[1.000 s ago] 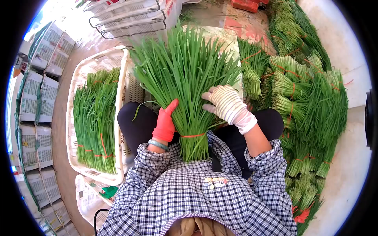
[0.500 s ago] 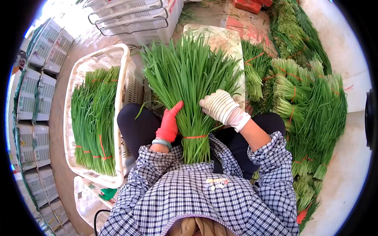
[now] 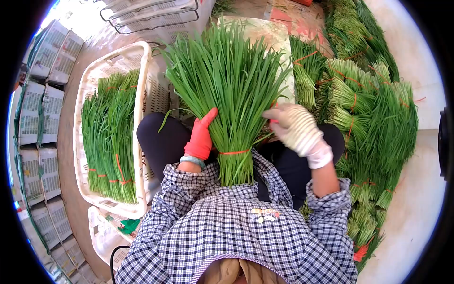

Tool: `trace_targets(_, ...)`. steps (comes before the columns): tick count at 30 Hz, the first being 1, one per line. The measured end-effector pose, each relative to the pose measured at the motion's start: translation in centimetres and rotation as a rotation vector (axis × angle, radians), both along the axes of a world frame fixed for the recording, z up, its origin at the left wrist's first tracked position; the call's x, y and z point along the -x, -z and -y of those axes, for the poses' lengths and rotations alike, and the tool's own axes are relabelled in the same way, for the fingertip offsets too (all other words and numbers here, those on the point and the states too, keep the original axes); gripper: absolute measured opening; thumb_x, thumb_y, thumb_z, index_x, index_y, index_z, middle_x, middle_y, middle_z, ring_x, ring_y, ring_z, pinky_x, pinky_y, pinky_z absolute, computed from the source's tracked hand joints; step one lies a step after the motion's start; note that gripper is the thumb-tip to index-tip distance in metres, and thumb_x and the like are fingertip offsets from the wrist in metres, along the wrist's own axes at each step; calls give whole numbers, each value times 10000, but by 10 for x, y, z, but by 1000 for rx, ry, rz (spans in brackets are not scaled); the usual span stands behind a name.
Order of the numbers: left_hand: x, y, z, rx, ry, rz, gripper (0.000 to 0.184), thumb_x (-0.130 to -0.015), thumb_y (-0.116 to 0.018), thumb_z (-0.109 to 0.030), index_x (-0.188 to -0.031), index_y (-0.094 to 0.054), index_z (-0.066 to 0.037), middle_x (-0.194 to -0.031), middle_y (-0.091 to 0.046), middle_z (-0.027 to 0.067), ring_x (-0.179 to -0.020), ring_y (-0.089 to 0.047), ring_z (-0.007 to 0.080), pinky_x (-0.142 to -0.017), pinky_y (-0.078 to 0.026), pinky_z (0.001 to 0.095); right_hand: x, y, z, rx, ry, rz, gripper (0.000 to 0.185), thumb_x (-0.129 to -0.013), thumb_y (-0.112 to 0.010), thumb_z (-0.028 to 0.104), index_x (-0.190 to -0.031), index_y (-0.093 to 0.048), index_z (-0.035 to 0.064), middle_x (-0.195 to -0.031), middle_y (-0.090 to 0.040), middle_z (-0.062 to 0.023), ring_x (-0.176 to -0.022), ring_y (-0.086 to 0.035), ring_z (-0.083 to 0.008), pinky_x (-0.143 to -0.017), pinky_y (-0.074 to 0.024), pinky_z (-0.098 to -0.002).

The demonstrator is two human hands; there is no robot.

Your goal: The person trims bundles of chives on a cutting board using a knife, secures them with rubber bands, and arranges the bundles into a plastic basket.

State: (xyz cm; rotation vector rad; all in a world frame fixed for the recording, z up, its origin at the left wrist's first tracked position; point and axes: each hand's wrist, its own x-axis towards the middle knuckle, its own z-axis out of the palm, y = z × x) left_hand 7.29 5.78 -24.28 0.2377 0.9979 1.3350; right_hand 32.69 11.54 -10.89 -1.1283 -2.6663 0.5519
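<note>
A large bunch of long green leafy stalks (image 3: 231,90) stands upright against my lap, with a red band (image 3: 234,152) around its lower part. My left hand (image 3: 201,135), in a red glove, grips the bunch from its left side, thumb up; its other fingers pass behind the stalks. At the right edge of the bunch is my right hand (image 3: 298,128), in a striped cream glove, its fingers bent and blurred. Red shows beside its fingertips, too small to make out. One loose leaf sticks out to the left.
A white basket (image 3: 144,94) holding banded bunches (image 3: 111,137) stands at my left. Many banded bunches (image 3: 373,128) are piled at my right. Ahead lie a pale board (image 3: 283,52) and stacked white crates (image 3: 177,28). More crates (image 3: 40,113) line the far left.
My right hand has moved right, away from the middle of the bunch to its edge. My left hand has kept its hold. The view has shifted slightly.
</note>
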Motion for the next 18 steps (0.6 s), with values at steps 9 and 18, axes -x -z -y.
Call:
trace_targets(9, -3, -36, 20, -213, 31, -119, 455, -891, -636, -267, -1255, -559, -5, -1162, -649, 97, -1010, -645, 225, -892, -526, 363, 51, 24, -27, -321, 616, -654, 971, -685, -805, 475, -1369, -375, -64, -1351, -446, -310, -1246, -434, -453, -1072, -346, -487)
trace_targets(18, 53, -204, 2, -410, 65, -387, 584, -790, -717, -191, -1303, -511, -1, -1195, -622, 109, -1074, -609, 246, -940, -495, 383, 58, -38, -8, 692, 435, -1638, 419, -814, -716, 76, -1192, -566, -24, -1106, -644, -66, -925, -620, -166, -809, -518, -288)
